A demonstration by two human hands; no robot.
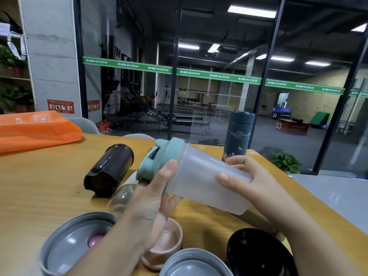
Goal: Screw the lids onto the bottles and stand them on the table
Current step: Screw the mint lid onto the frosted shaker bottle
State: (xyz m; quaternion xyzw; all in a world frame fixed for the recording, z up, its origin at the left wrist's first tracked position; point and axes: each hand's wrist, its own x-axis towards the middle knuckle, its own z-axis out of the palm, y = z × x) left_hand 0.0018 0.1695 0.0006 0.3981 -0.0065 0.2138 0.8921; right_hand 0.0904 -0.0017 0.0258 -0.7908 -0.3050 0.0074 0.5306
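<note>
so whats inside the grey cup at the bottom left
A pink ball lies on the floor of the grey cup. The left forearm crosses the cup's right side, so that part of the inside is hidden.

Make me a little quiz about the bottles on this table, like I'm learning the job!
1. True or false: the dark blue bottle stands upright.
2. The clear bottle held in both hands has a lid of which colour? A pink, B teal, C orange.
3. Fill in: the black bottle lies on its ____.

Key: 1 true. 2 B: the teal lid sits on it, with the left hand near the lid and the right hand round the body. 3 side.
</note>
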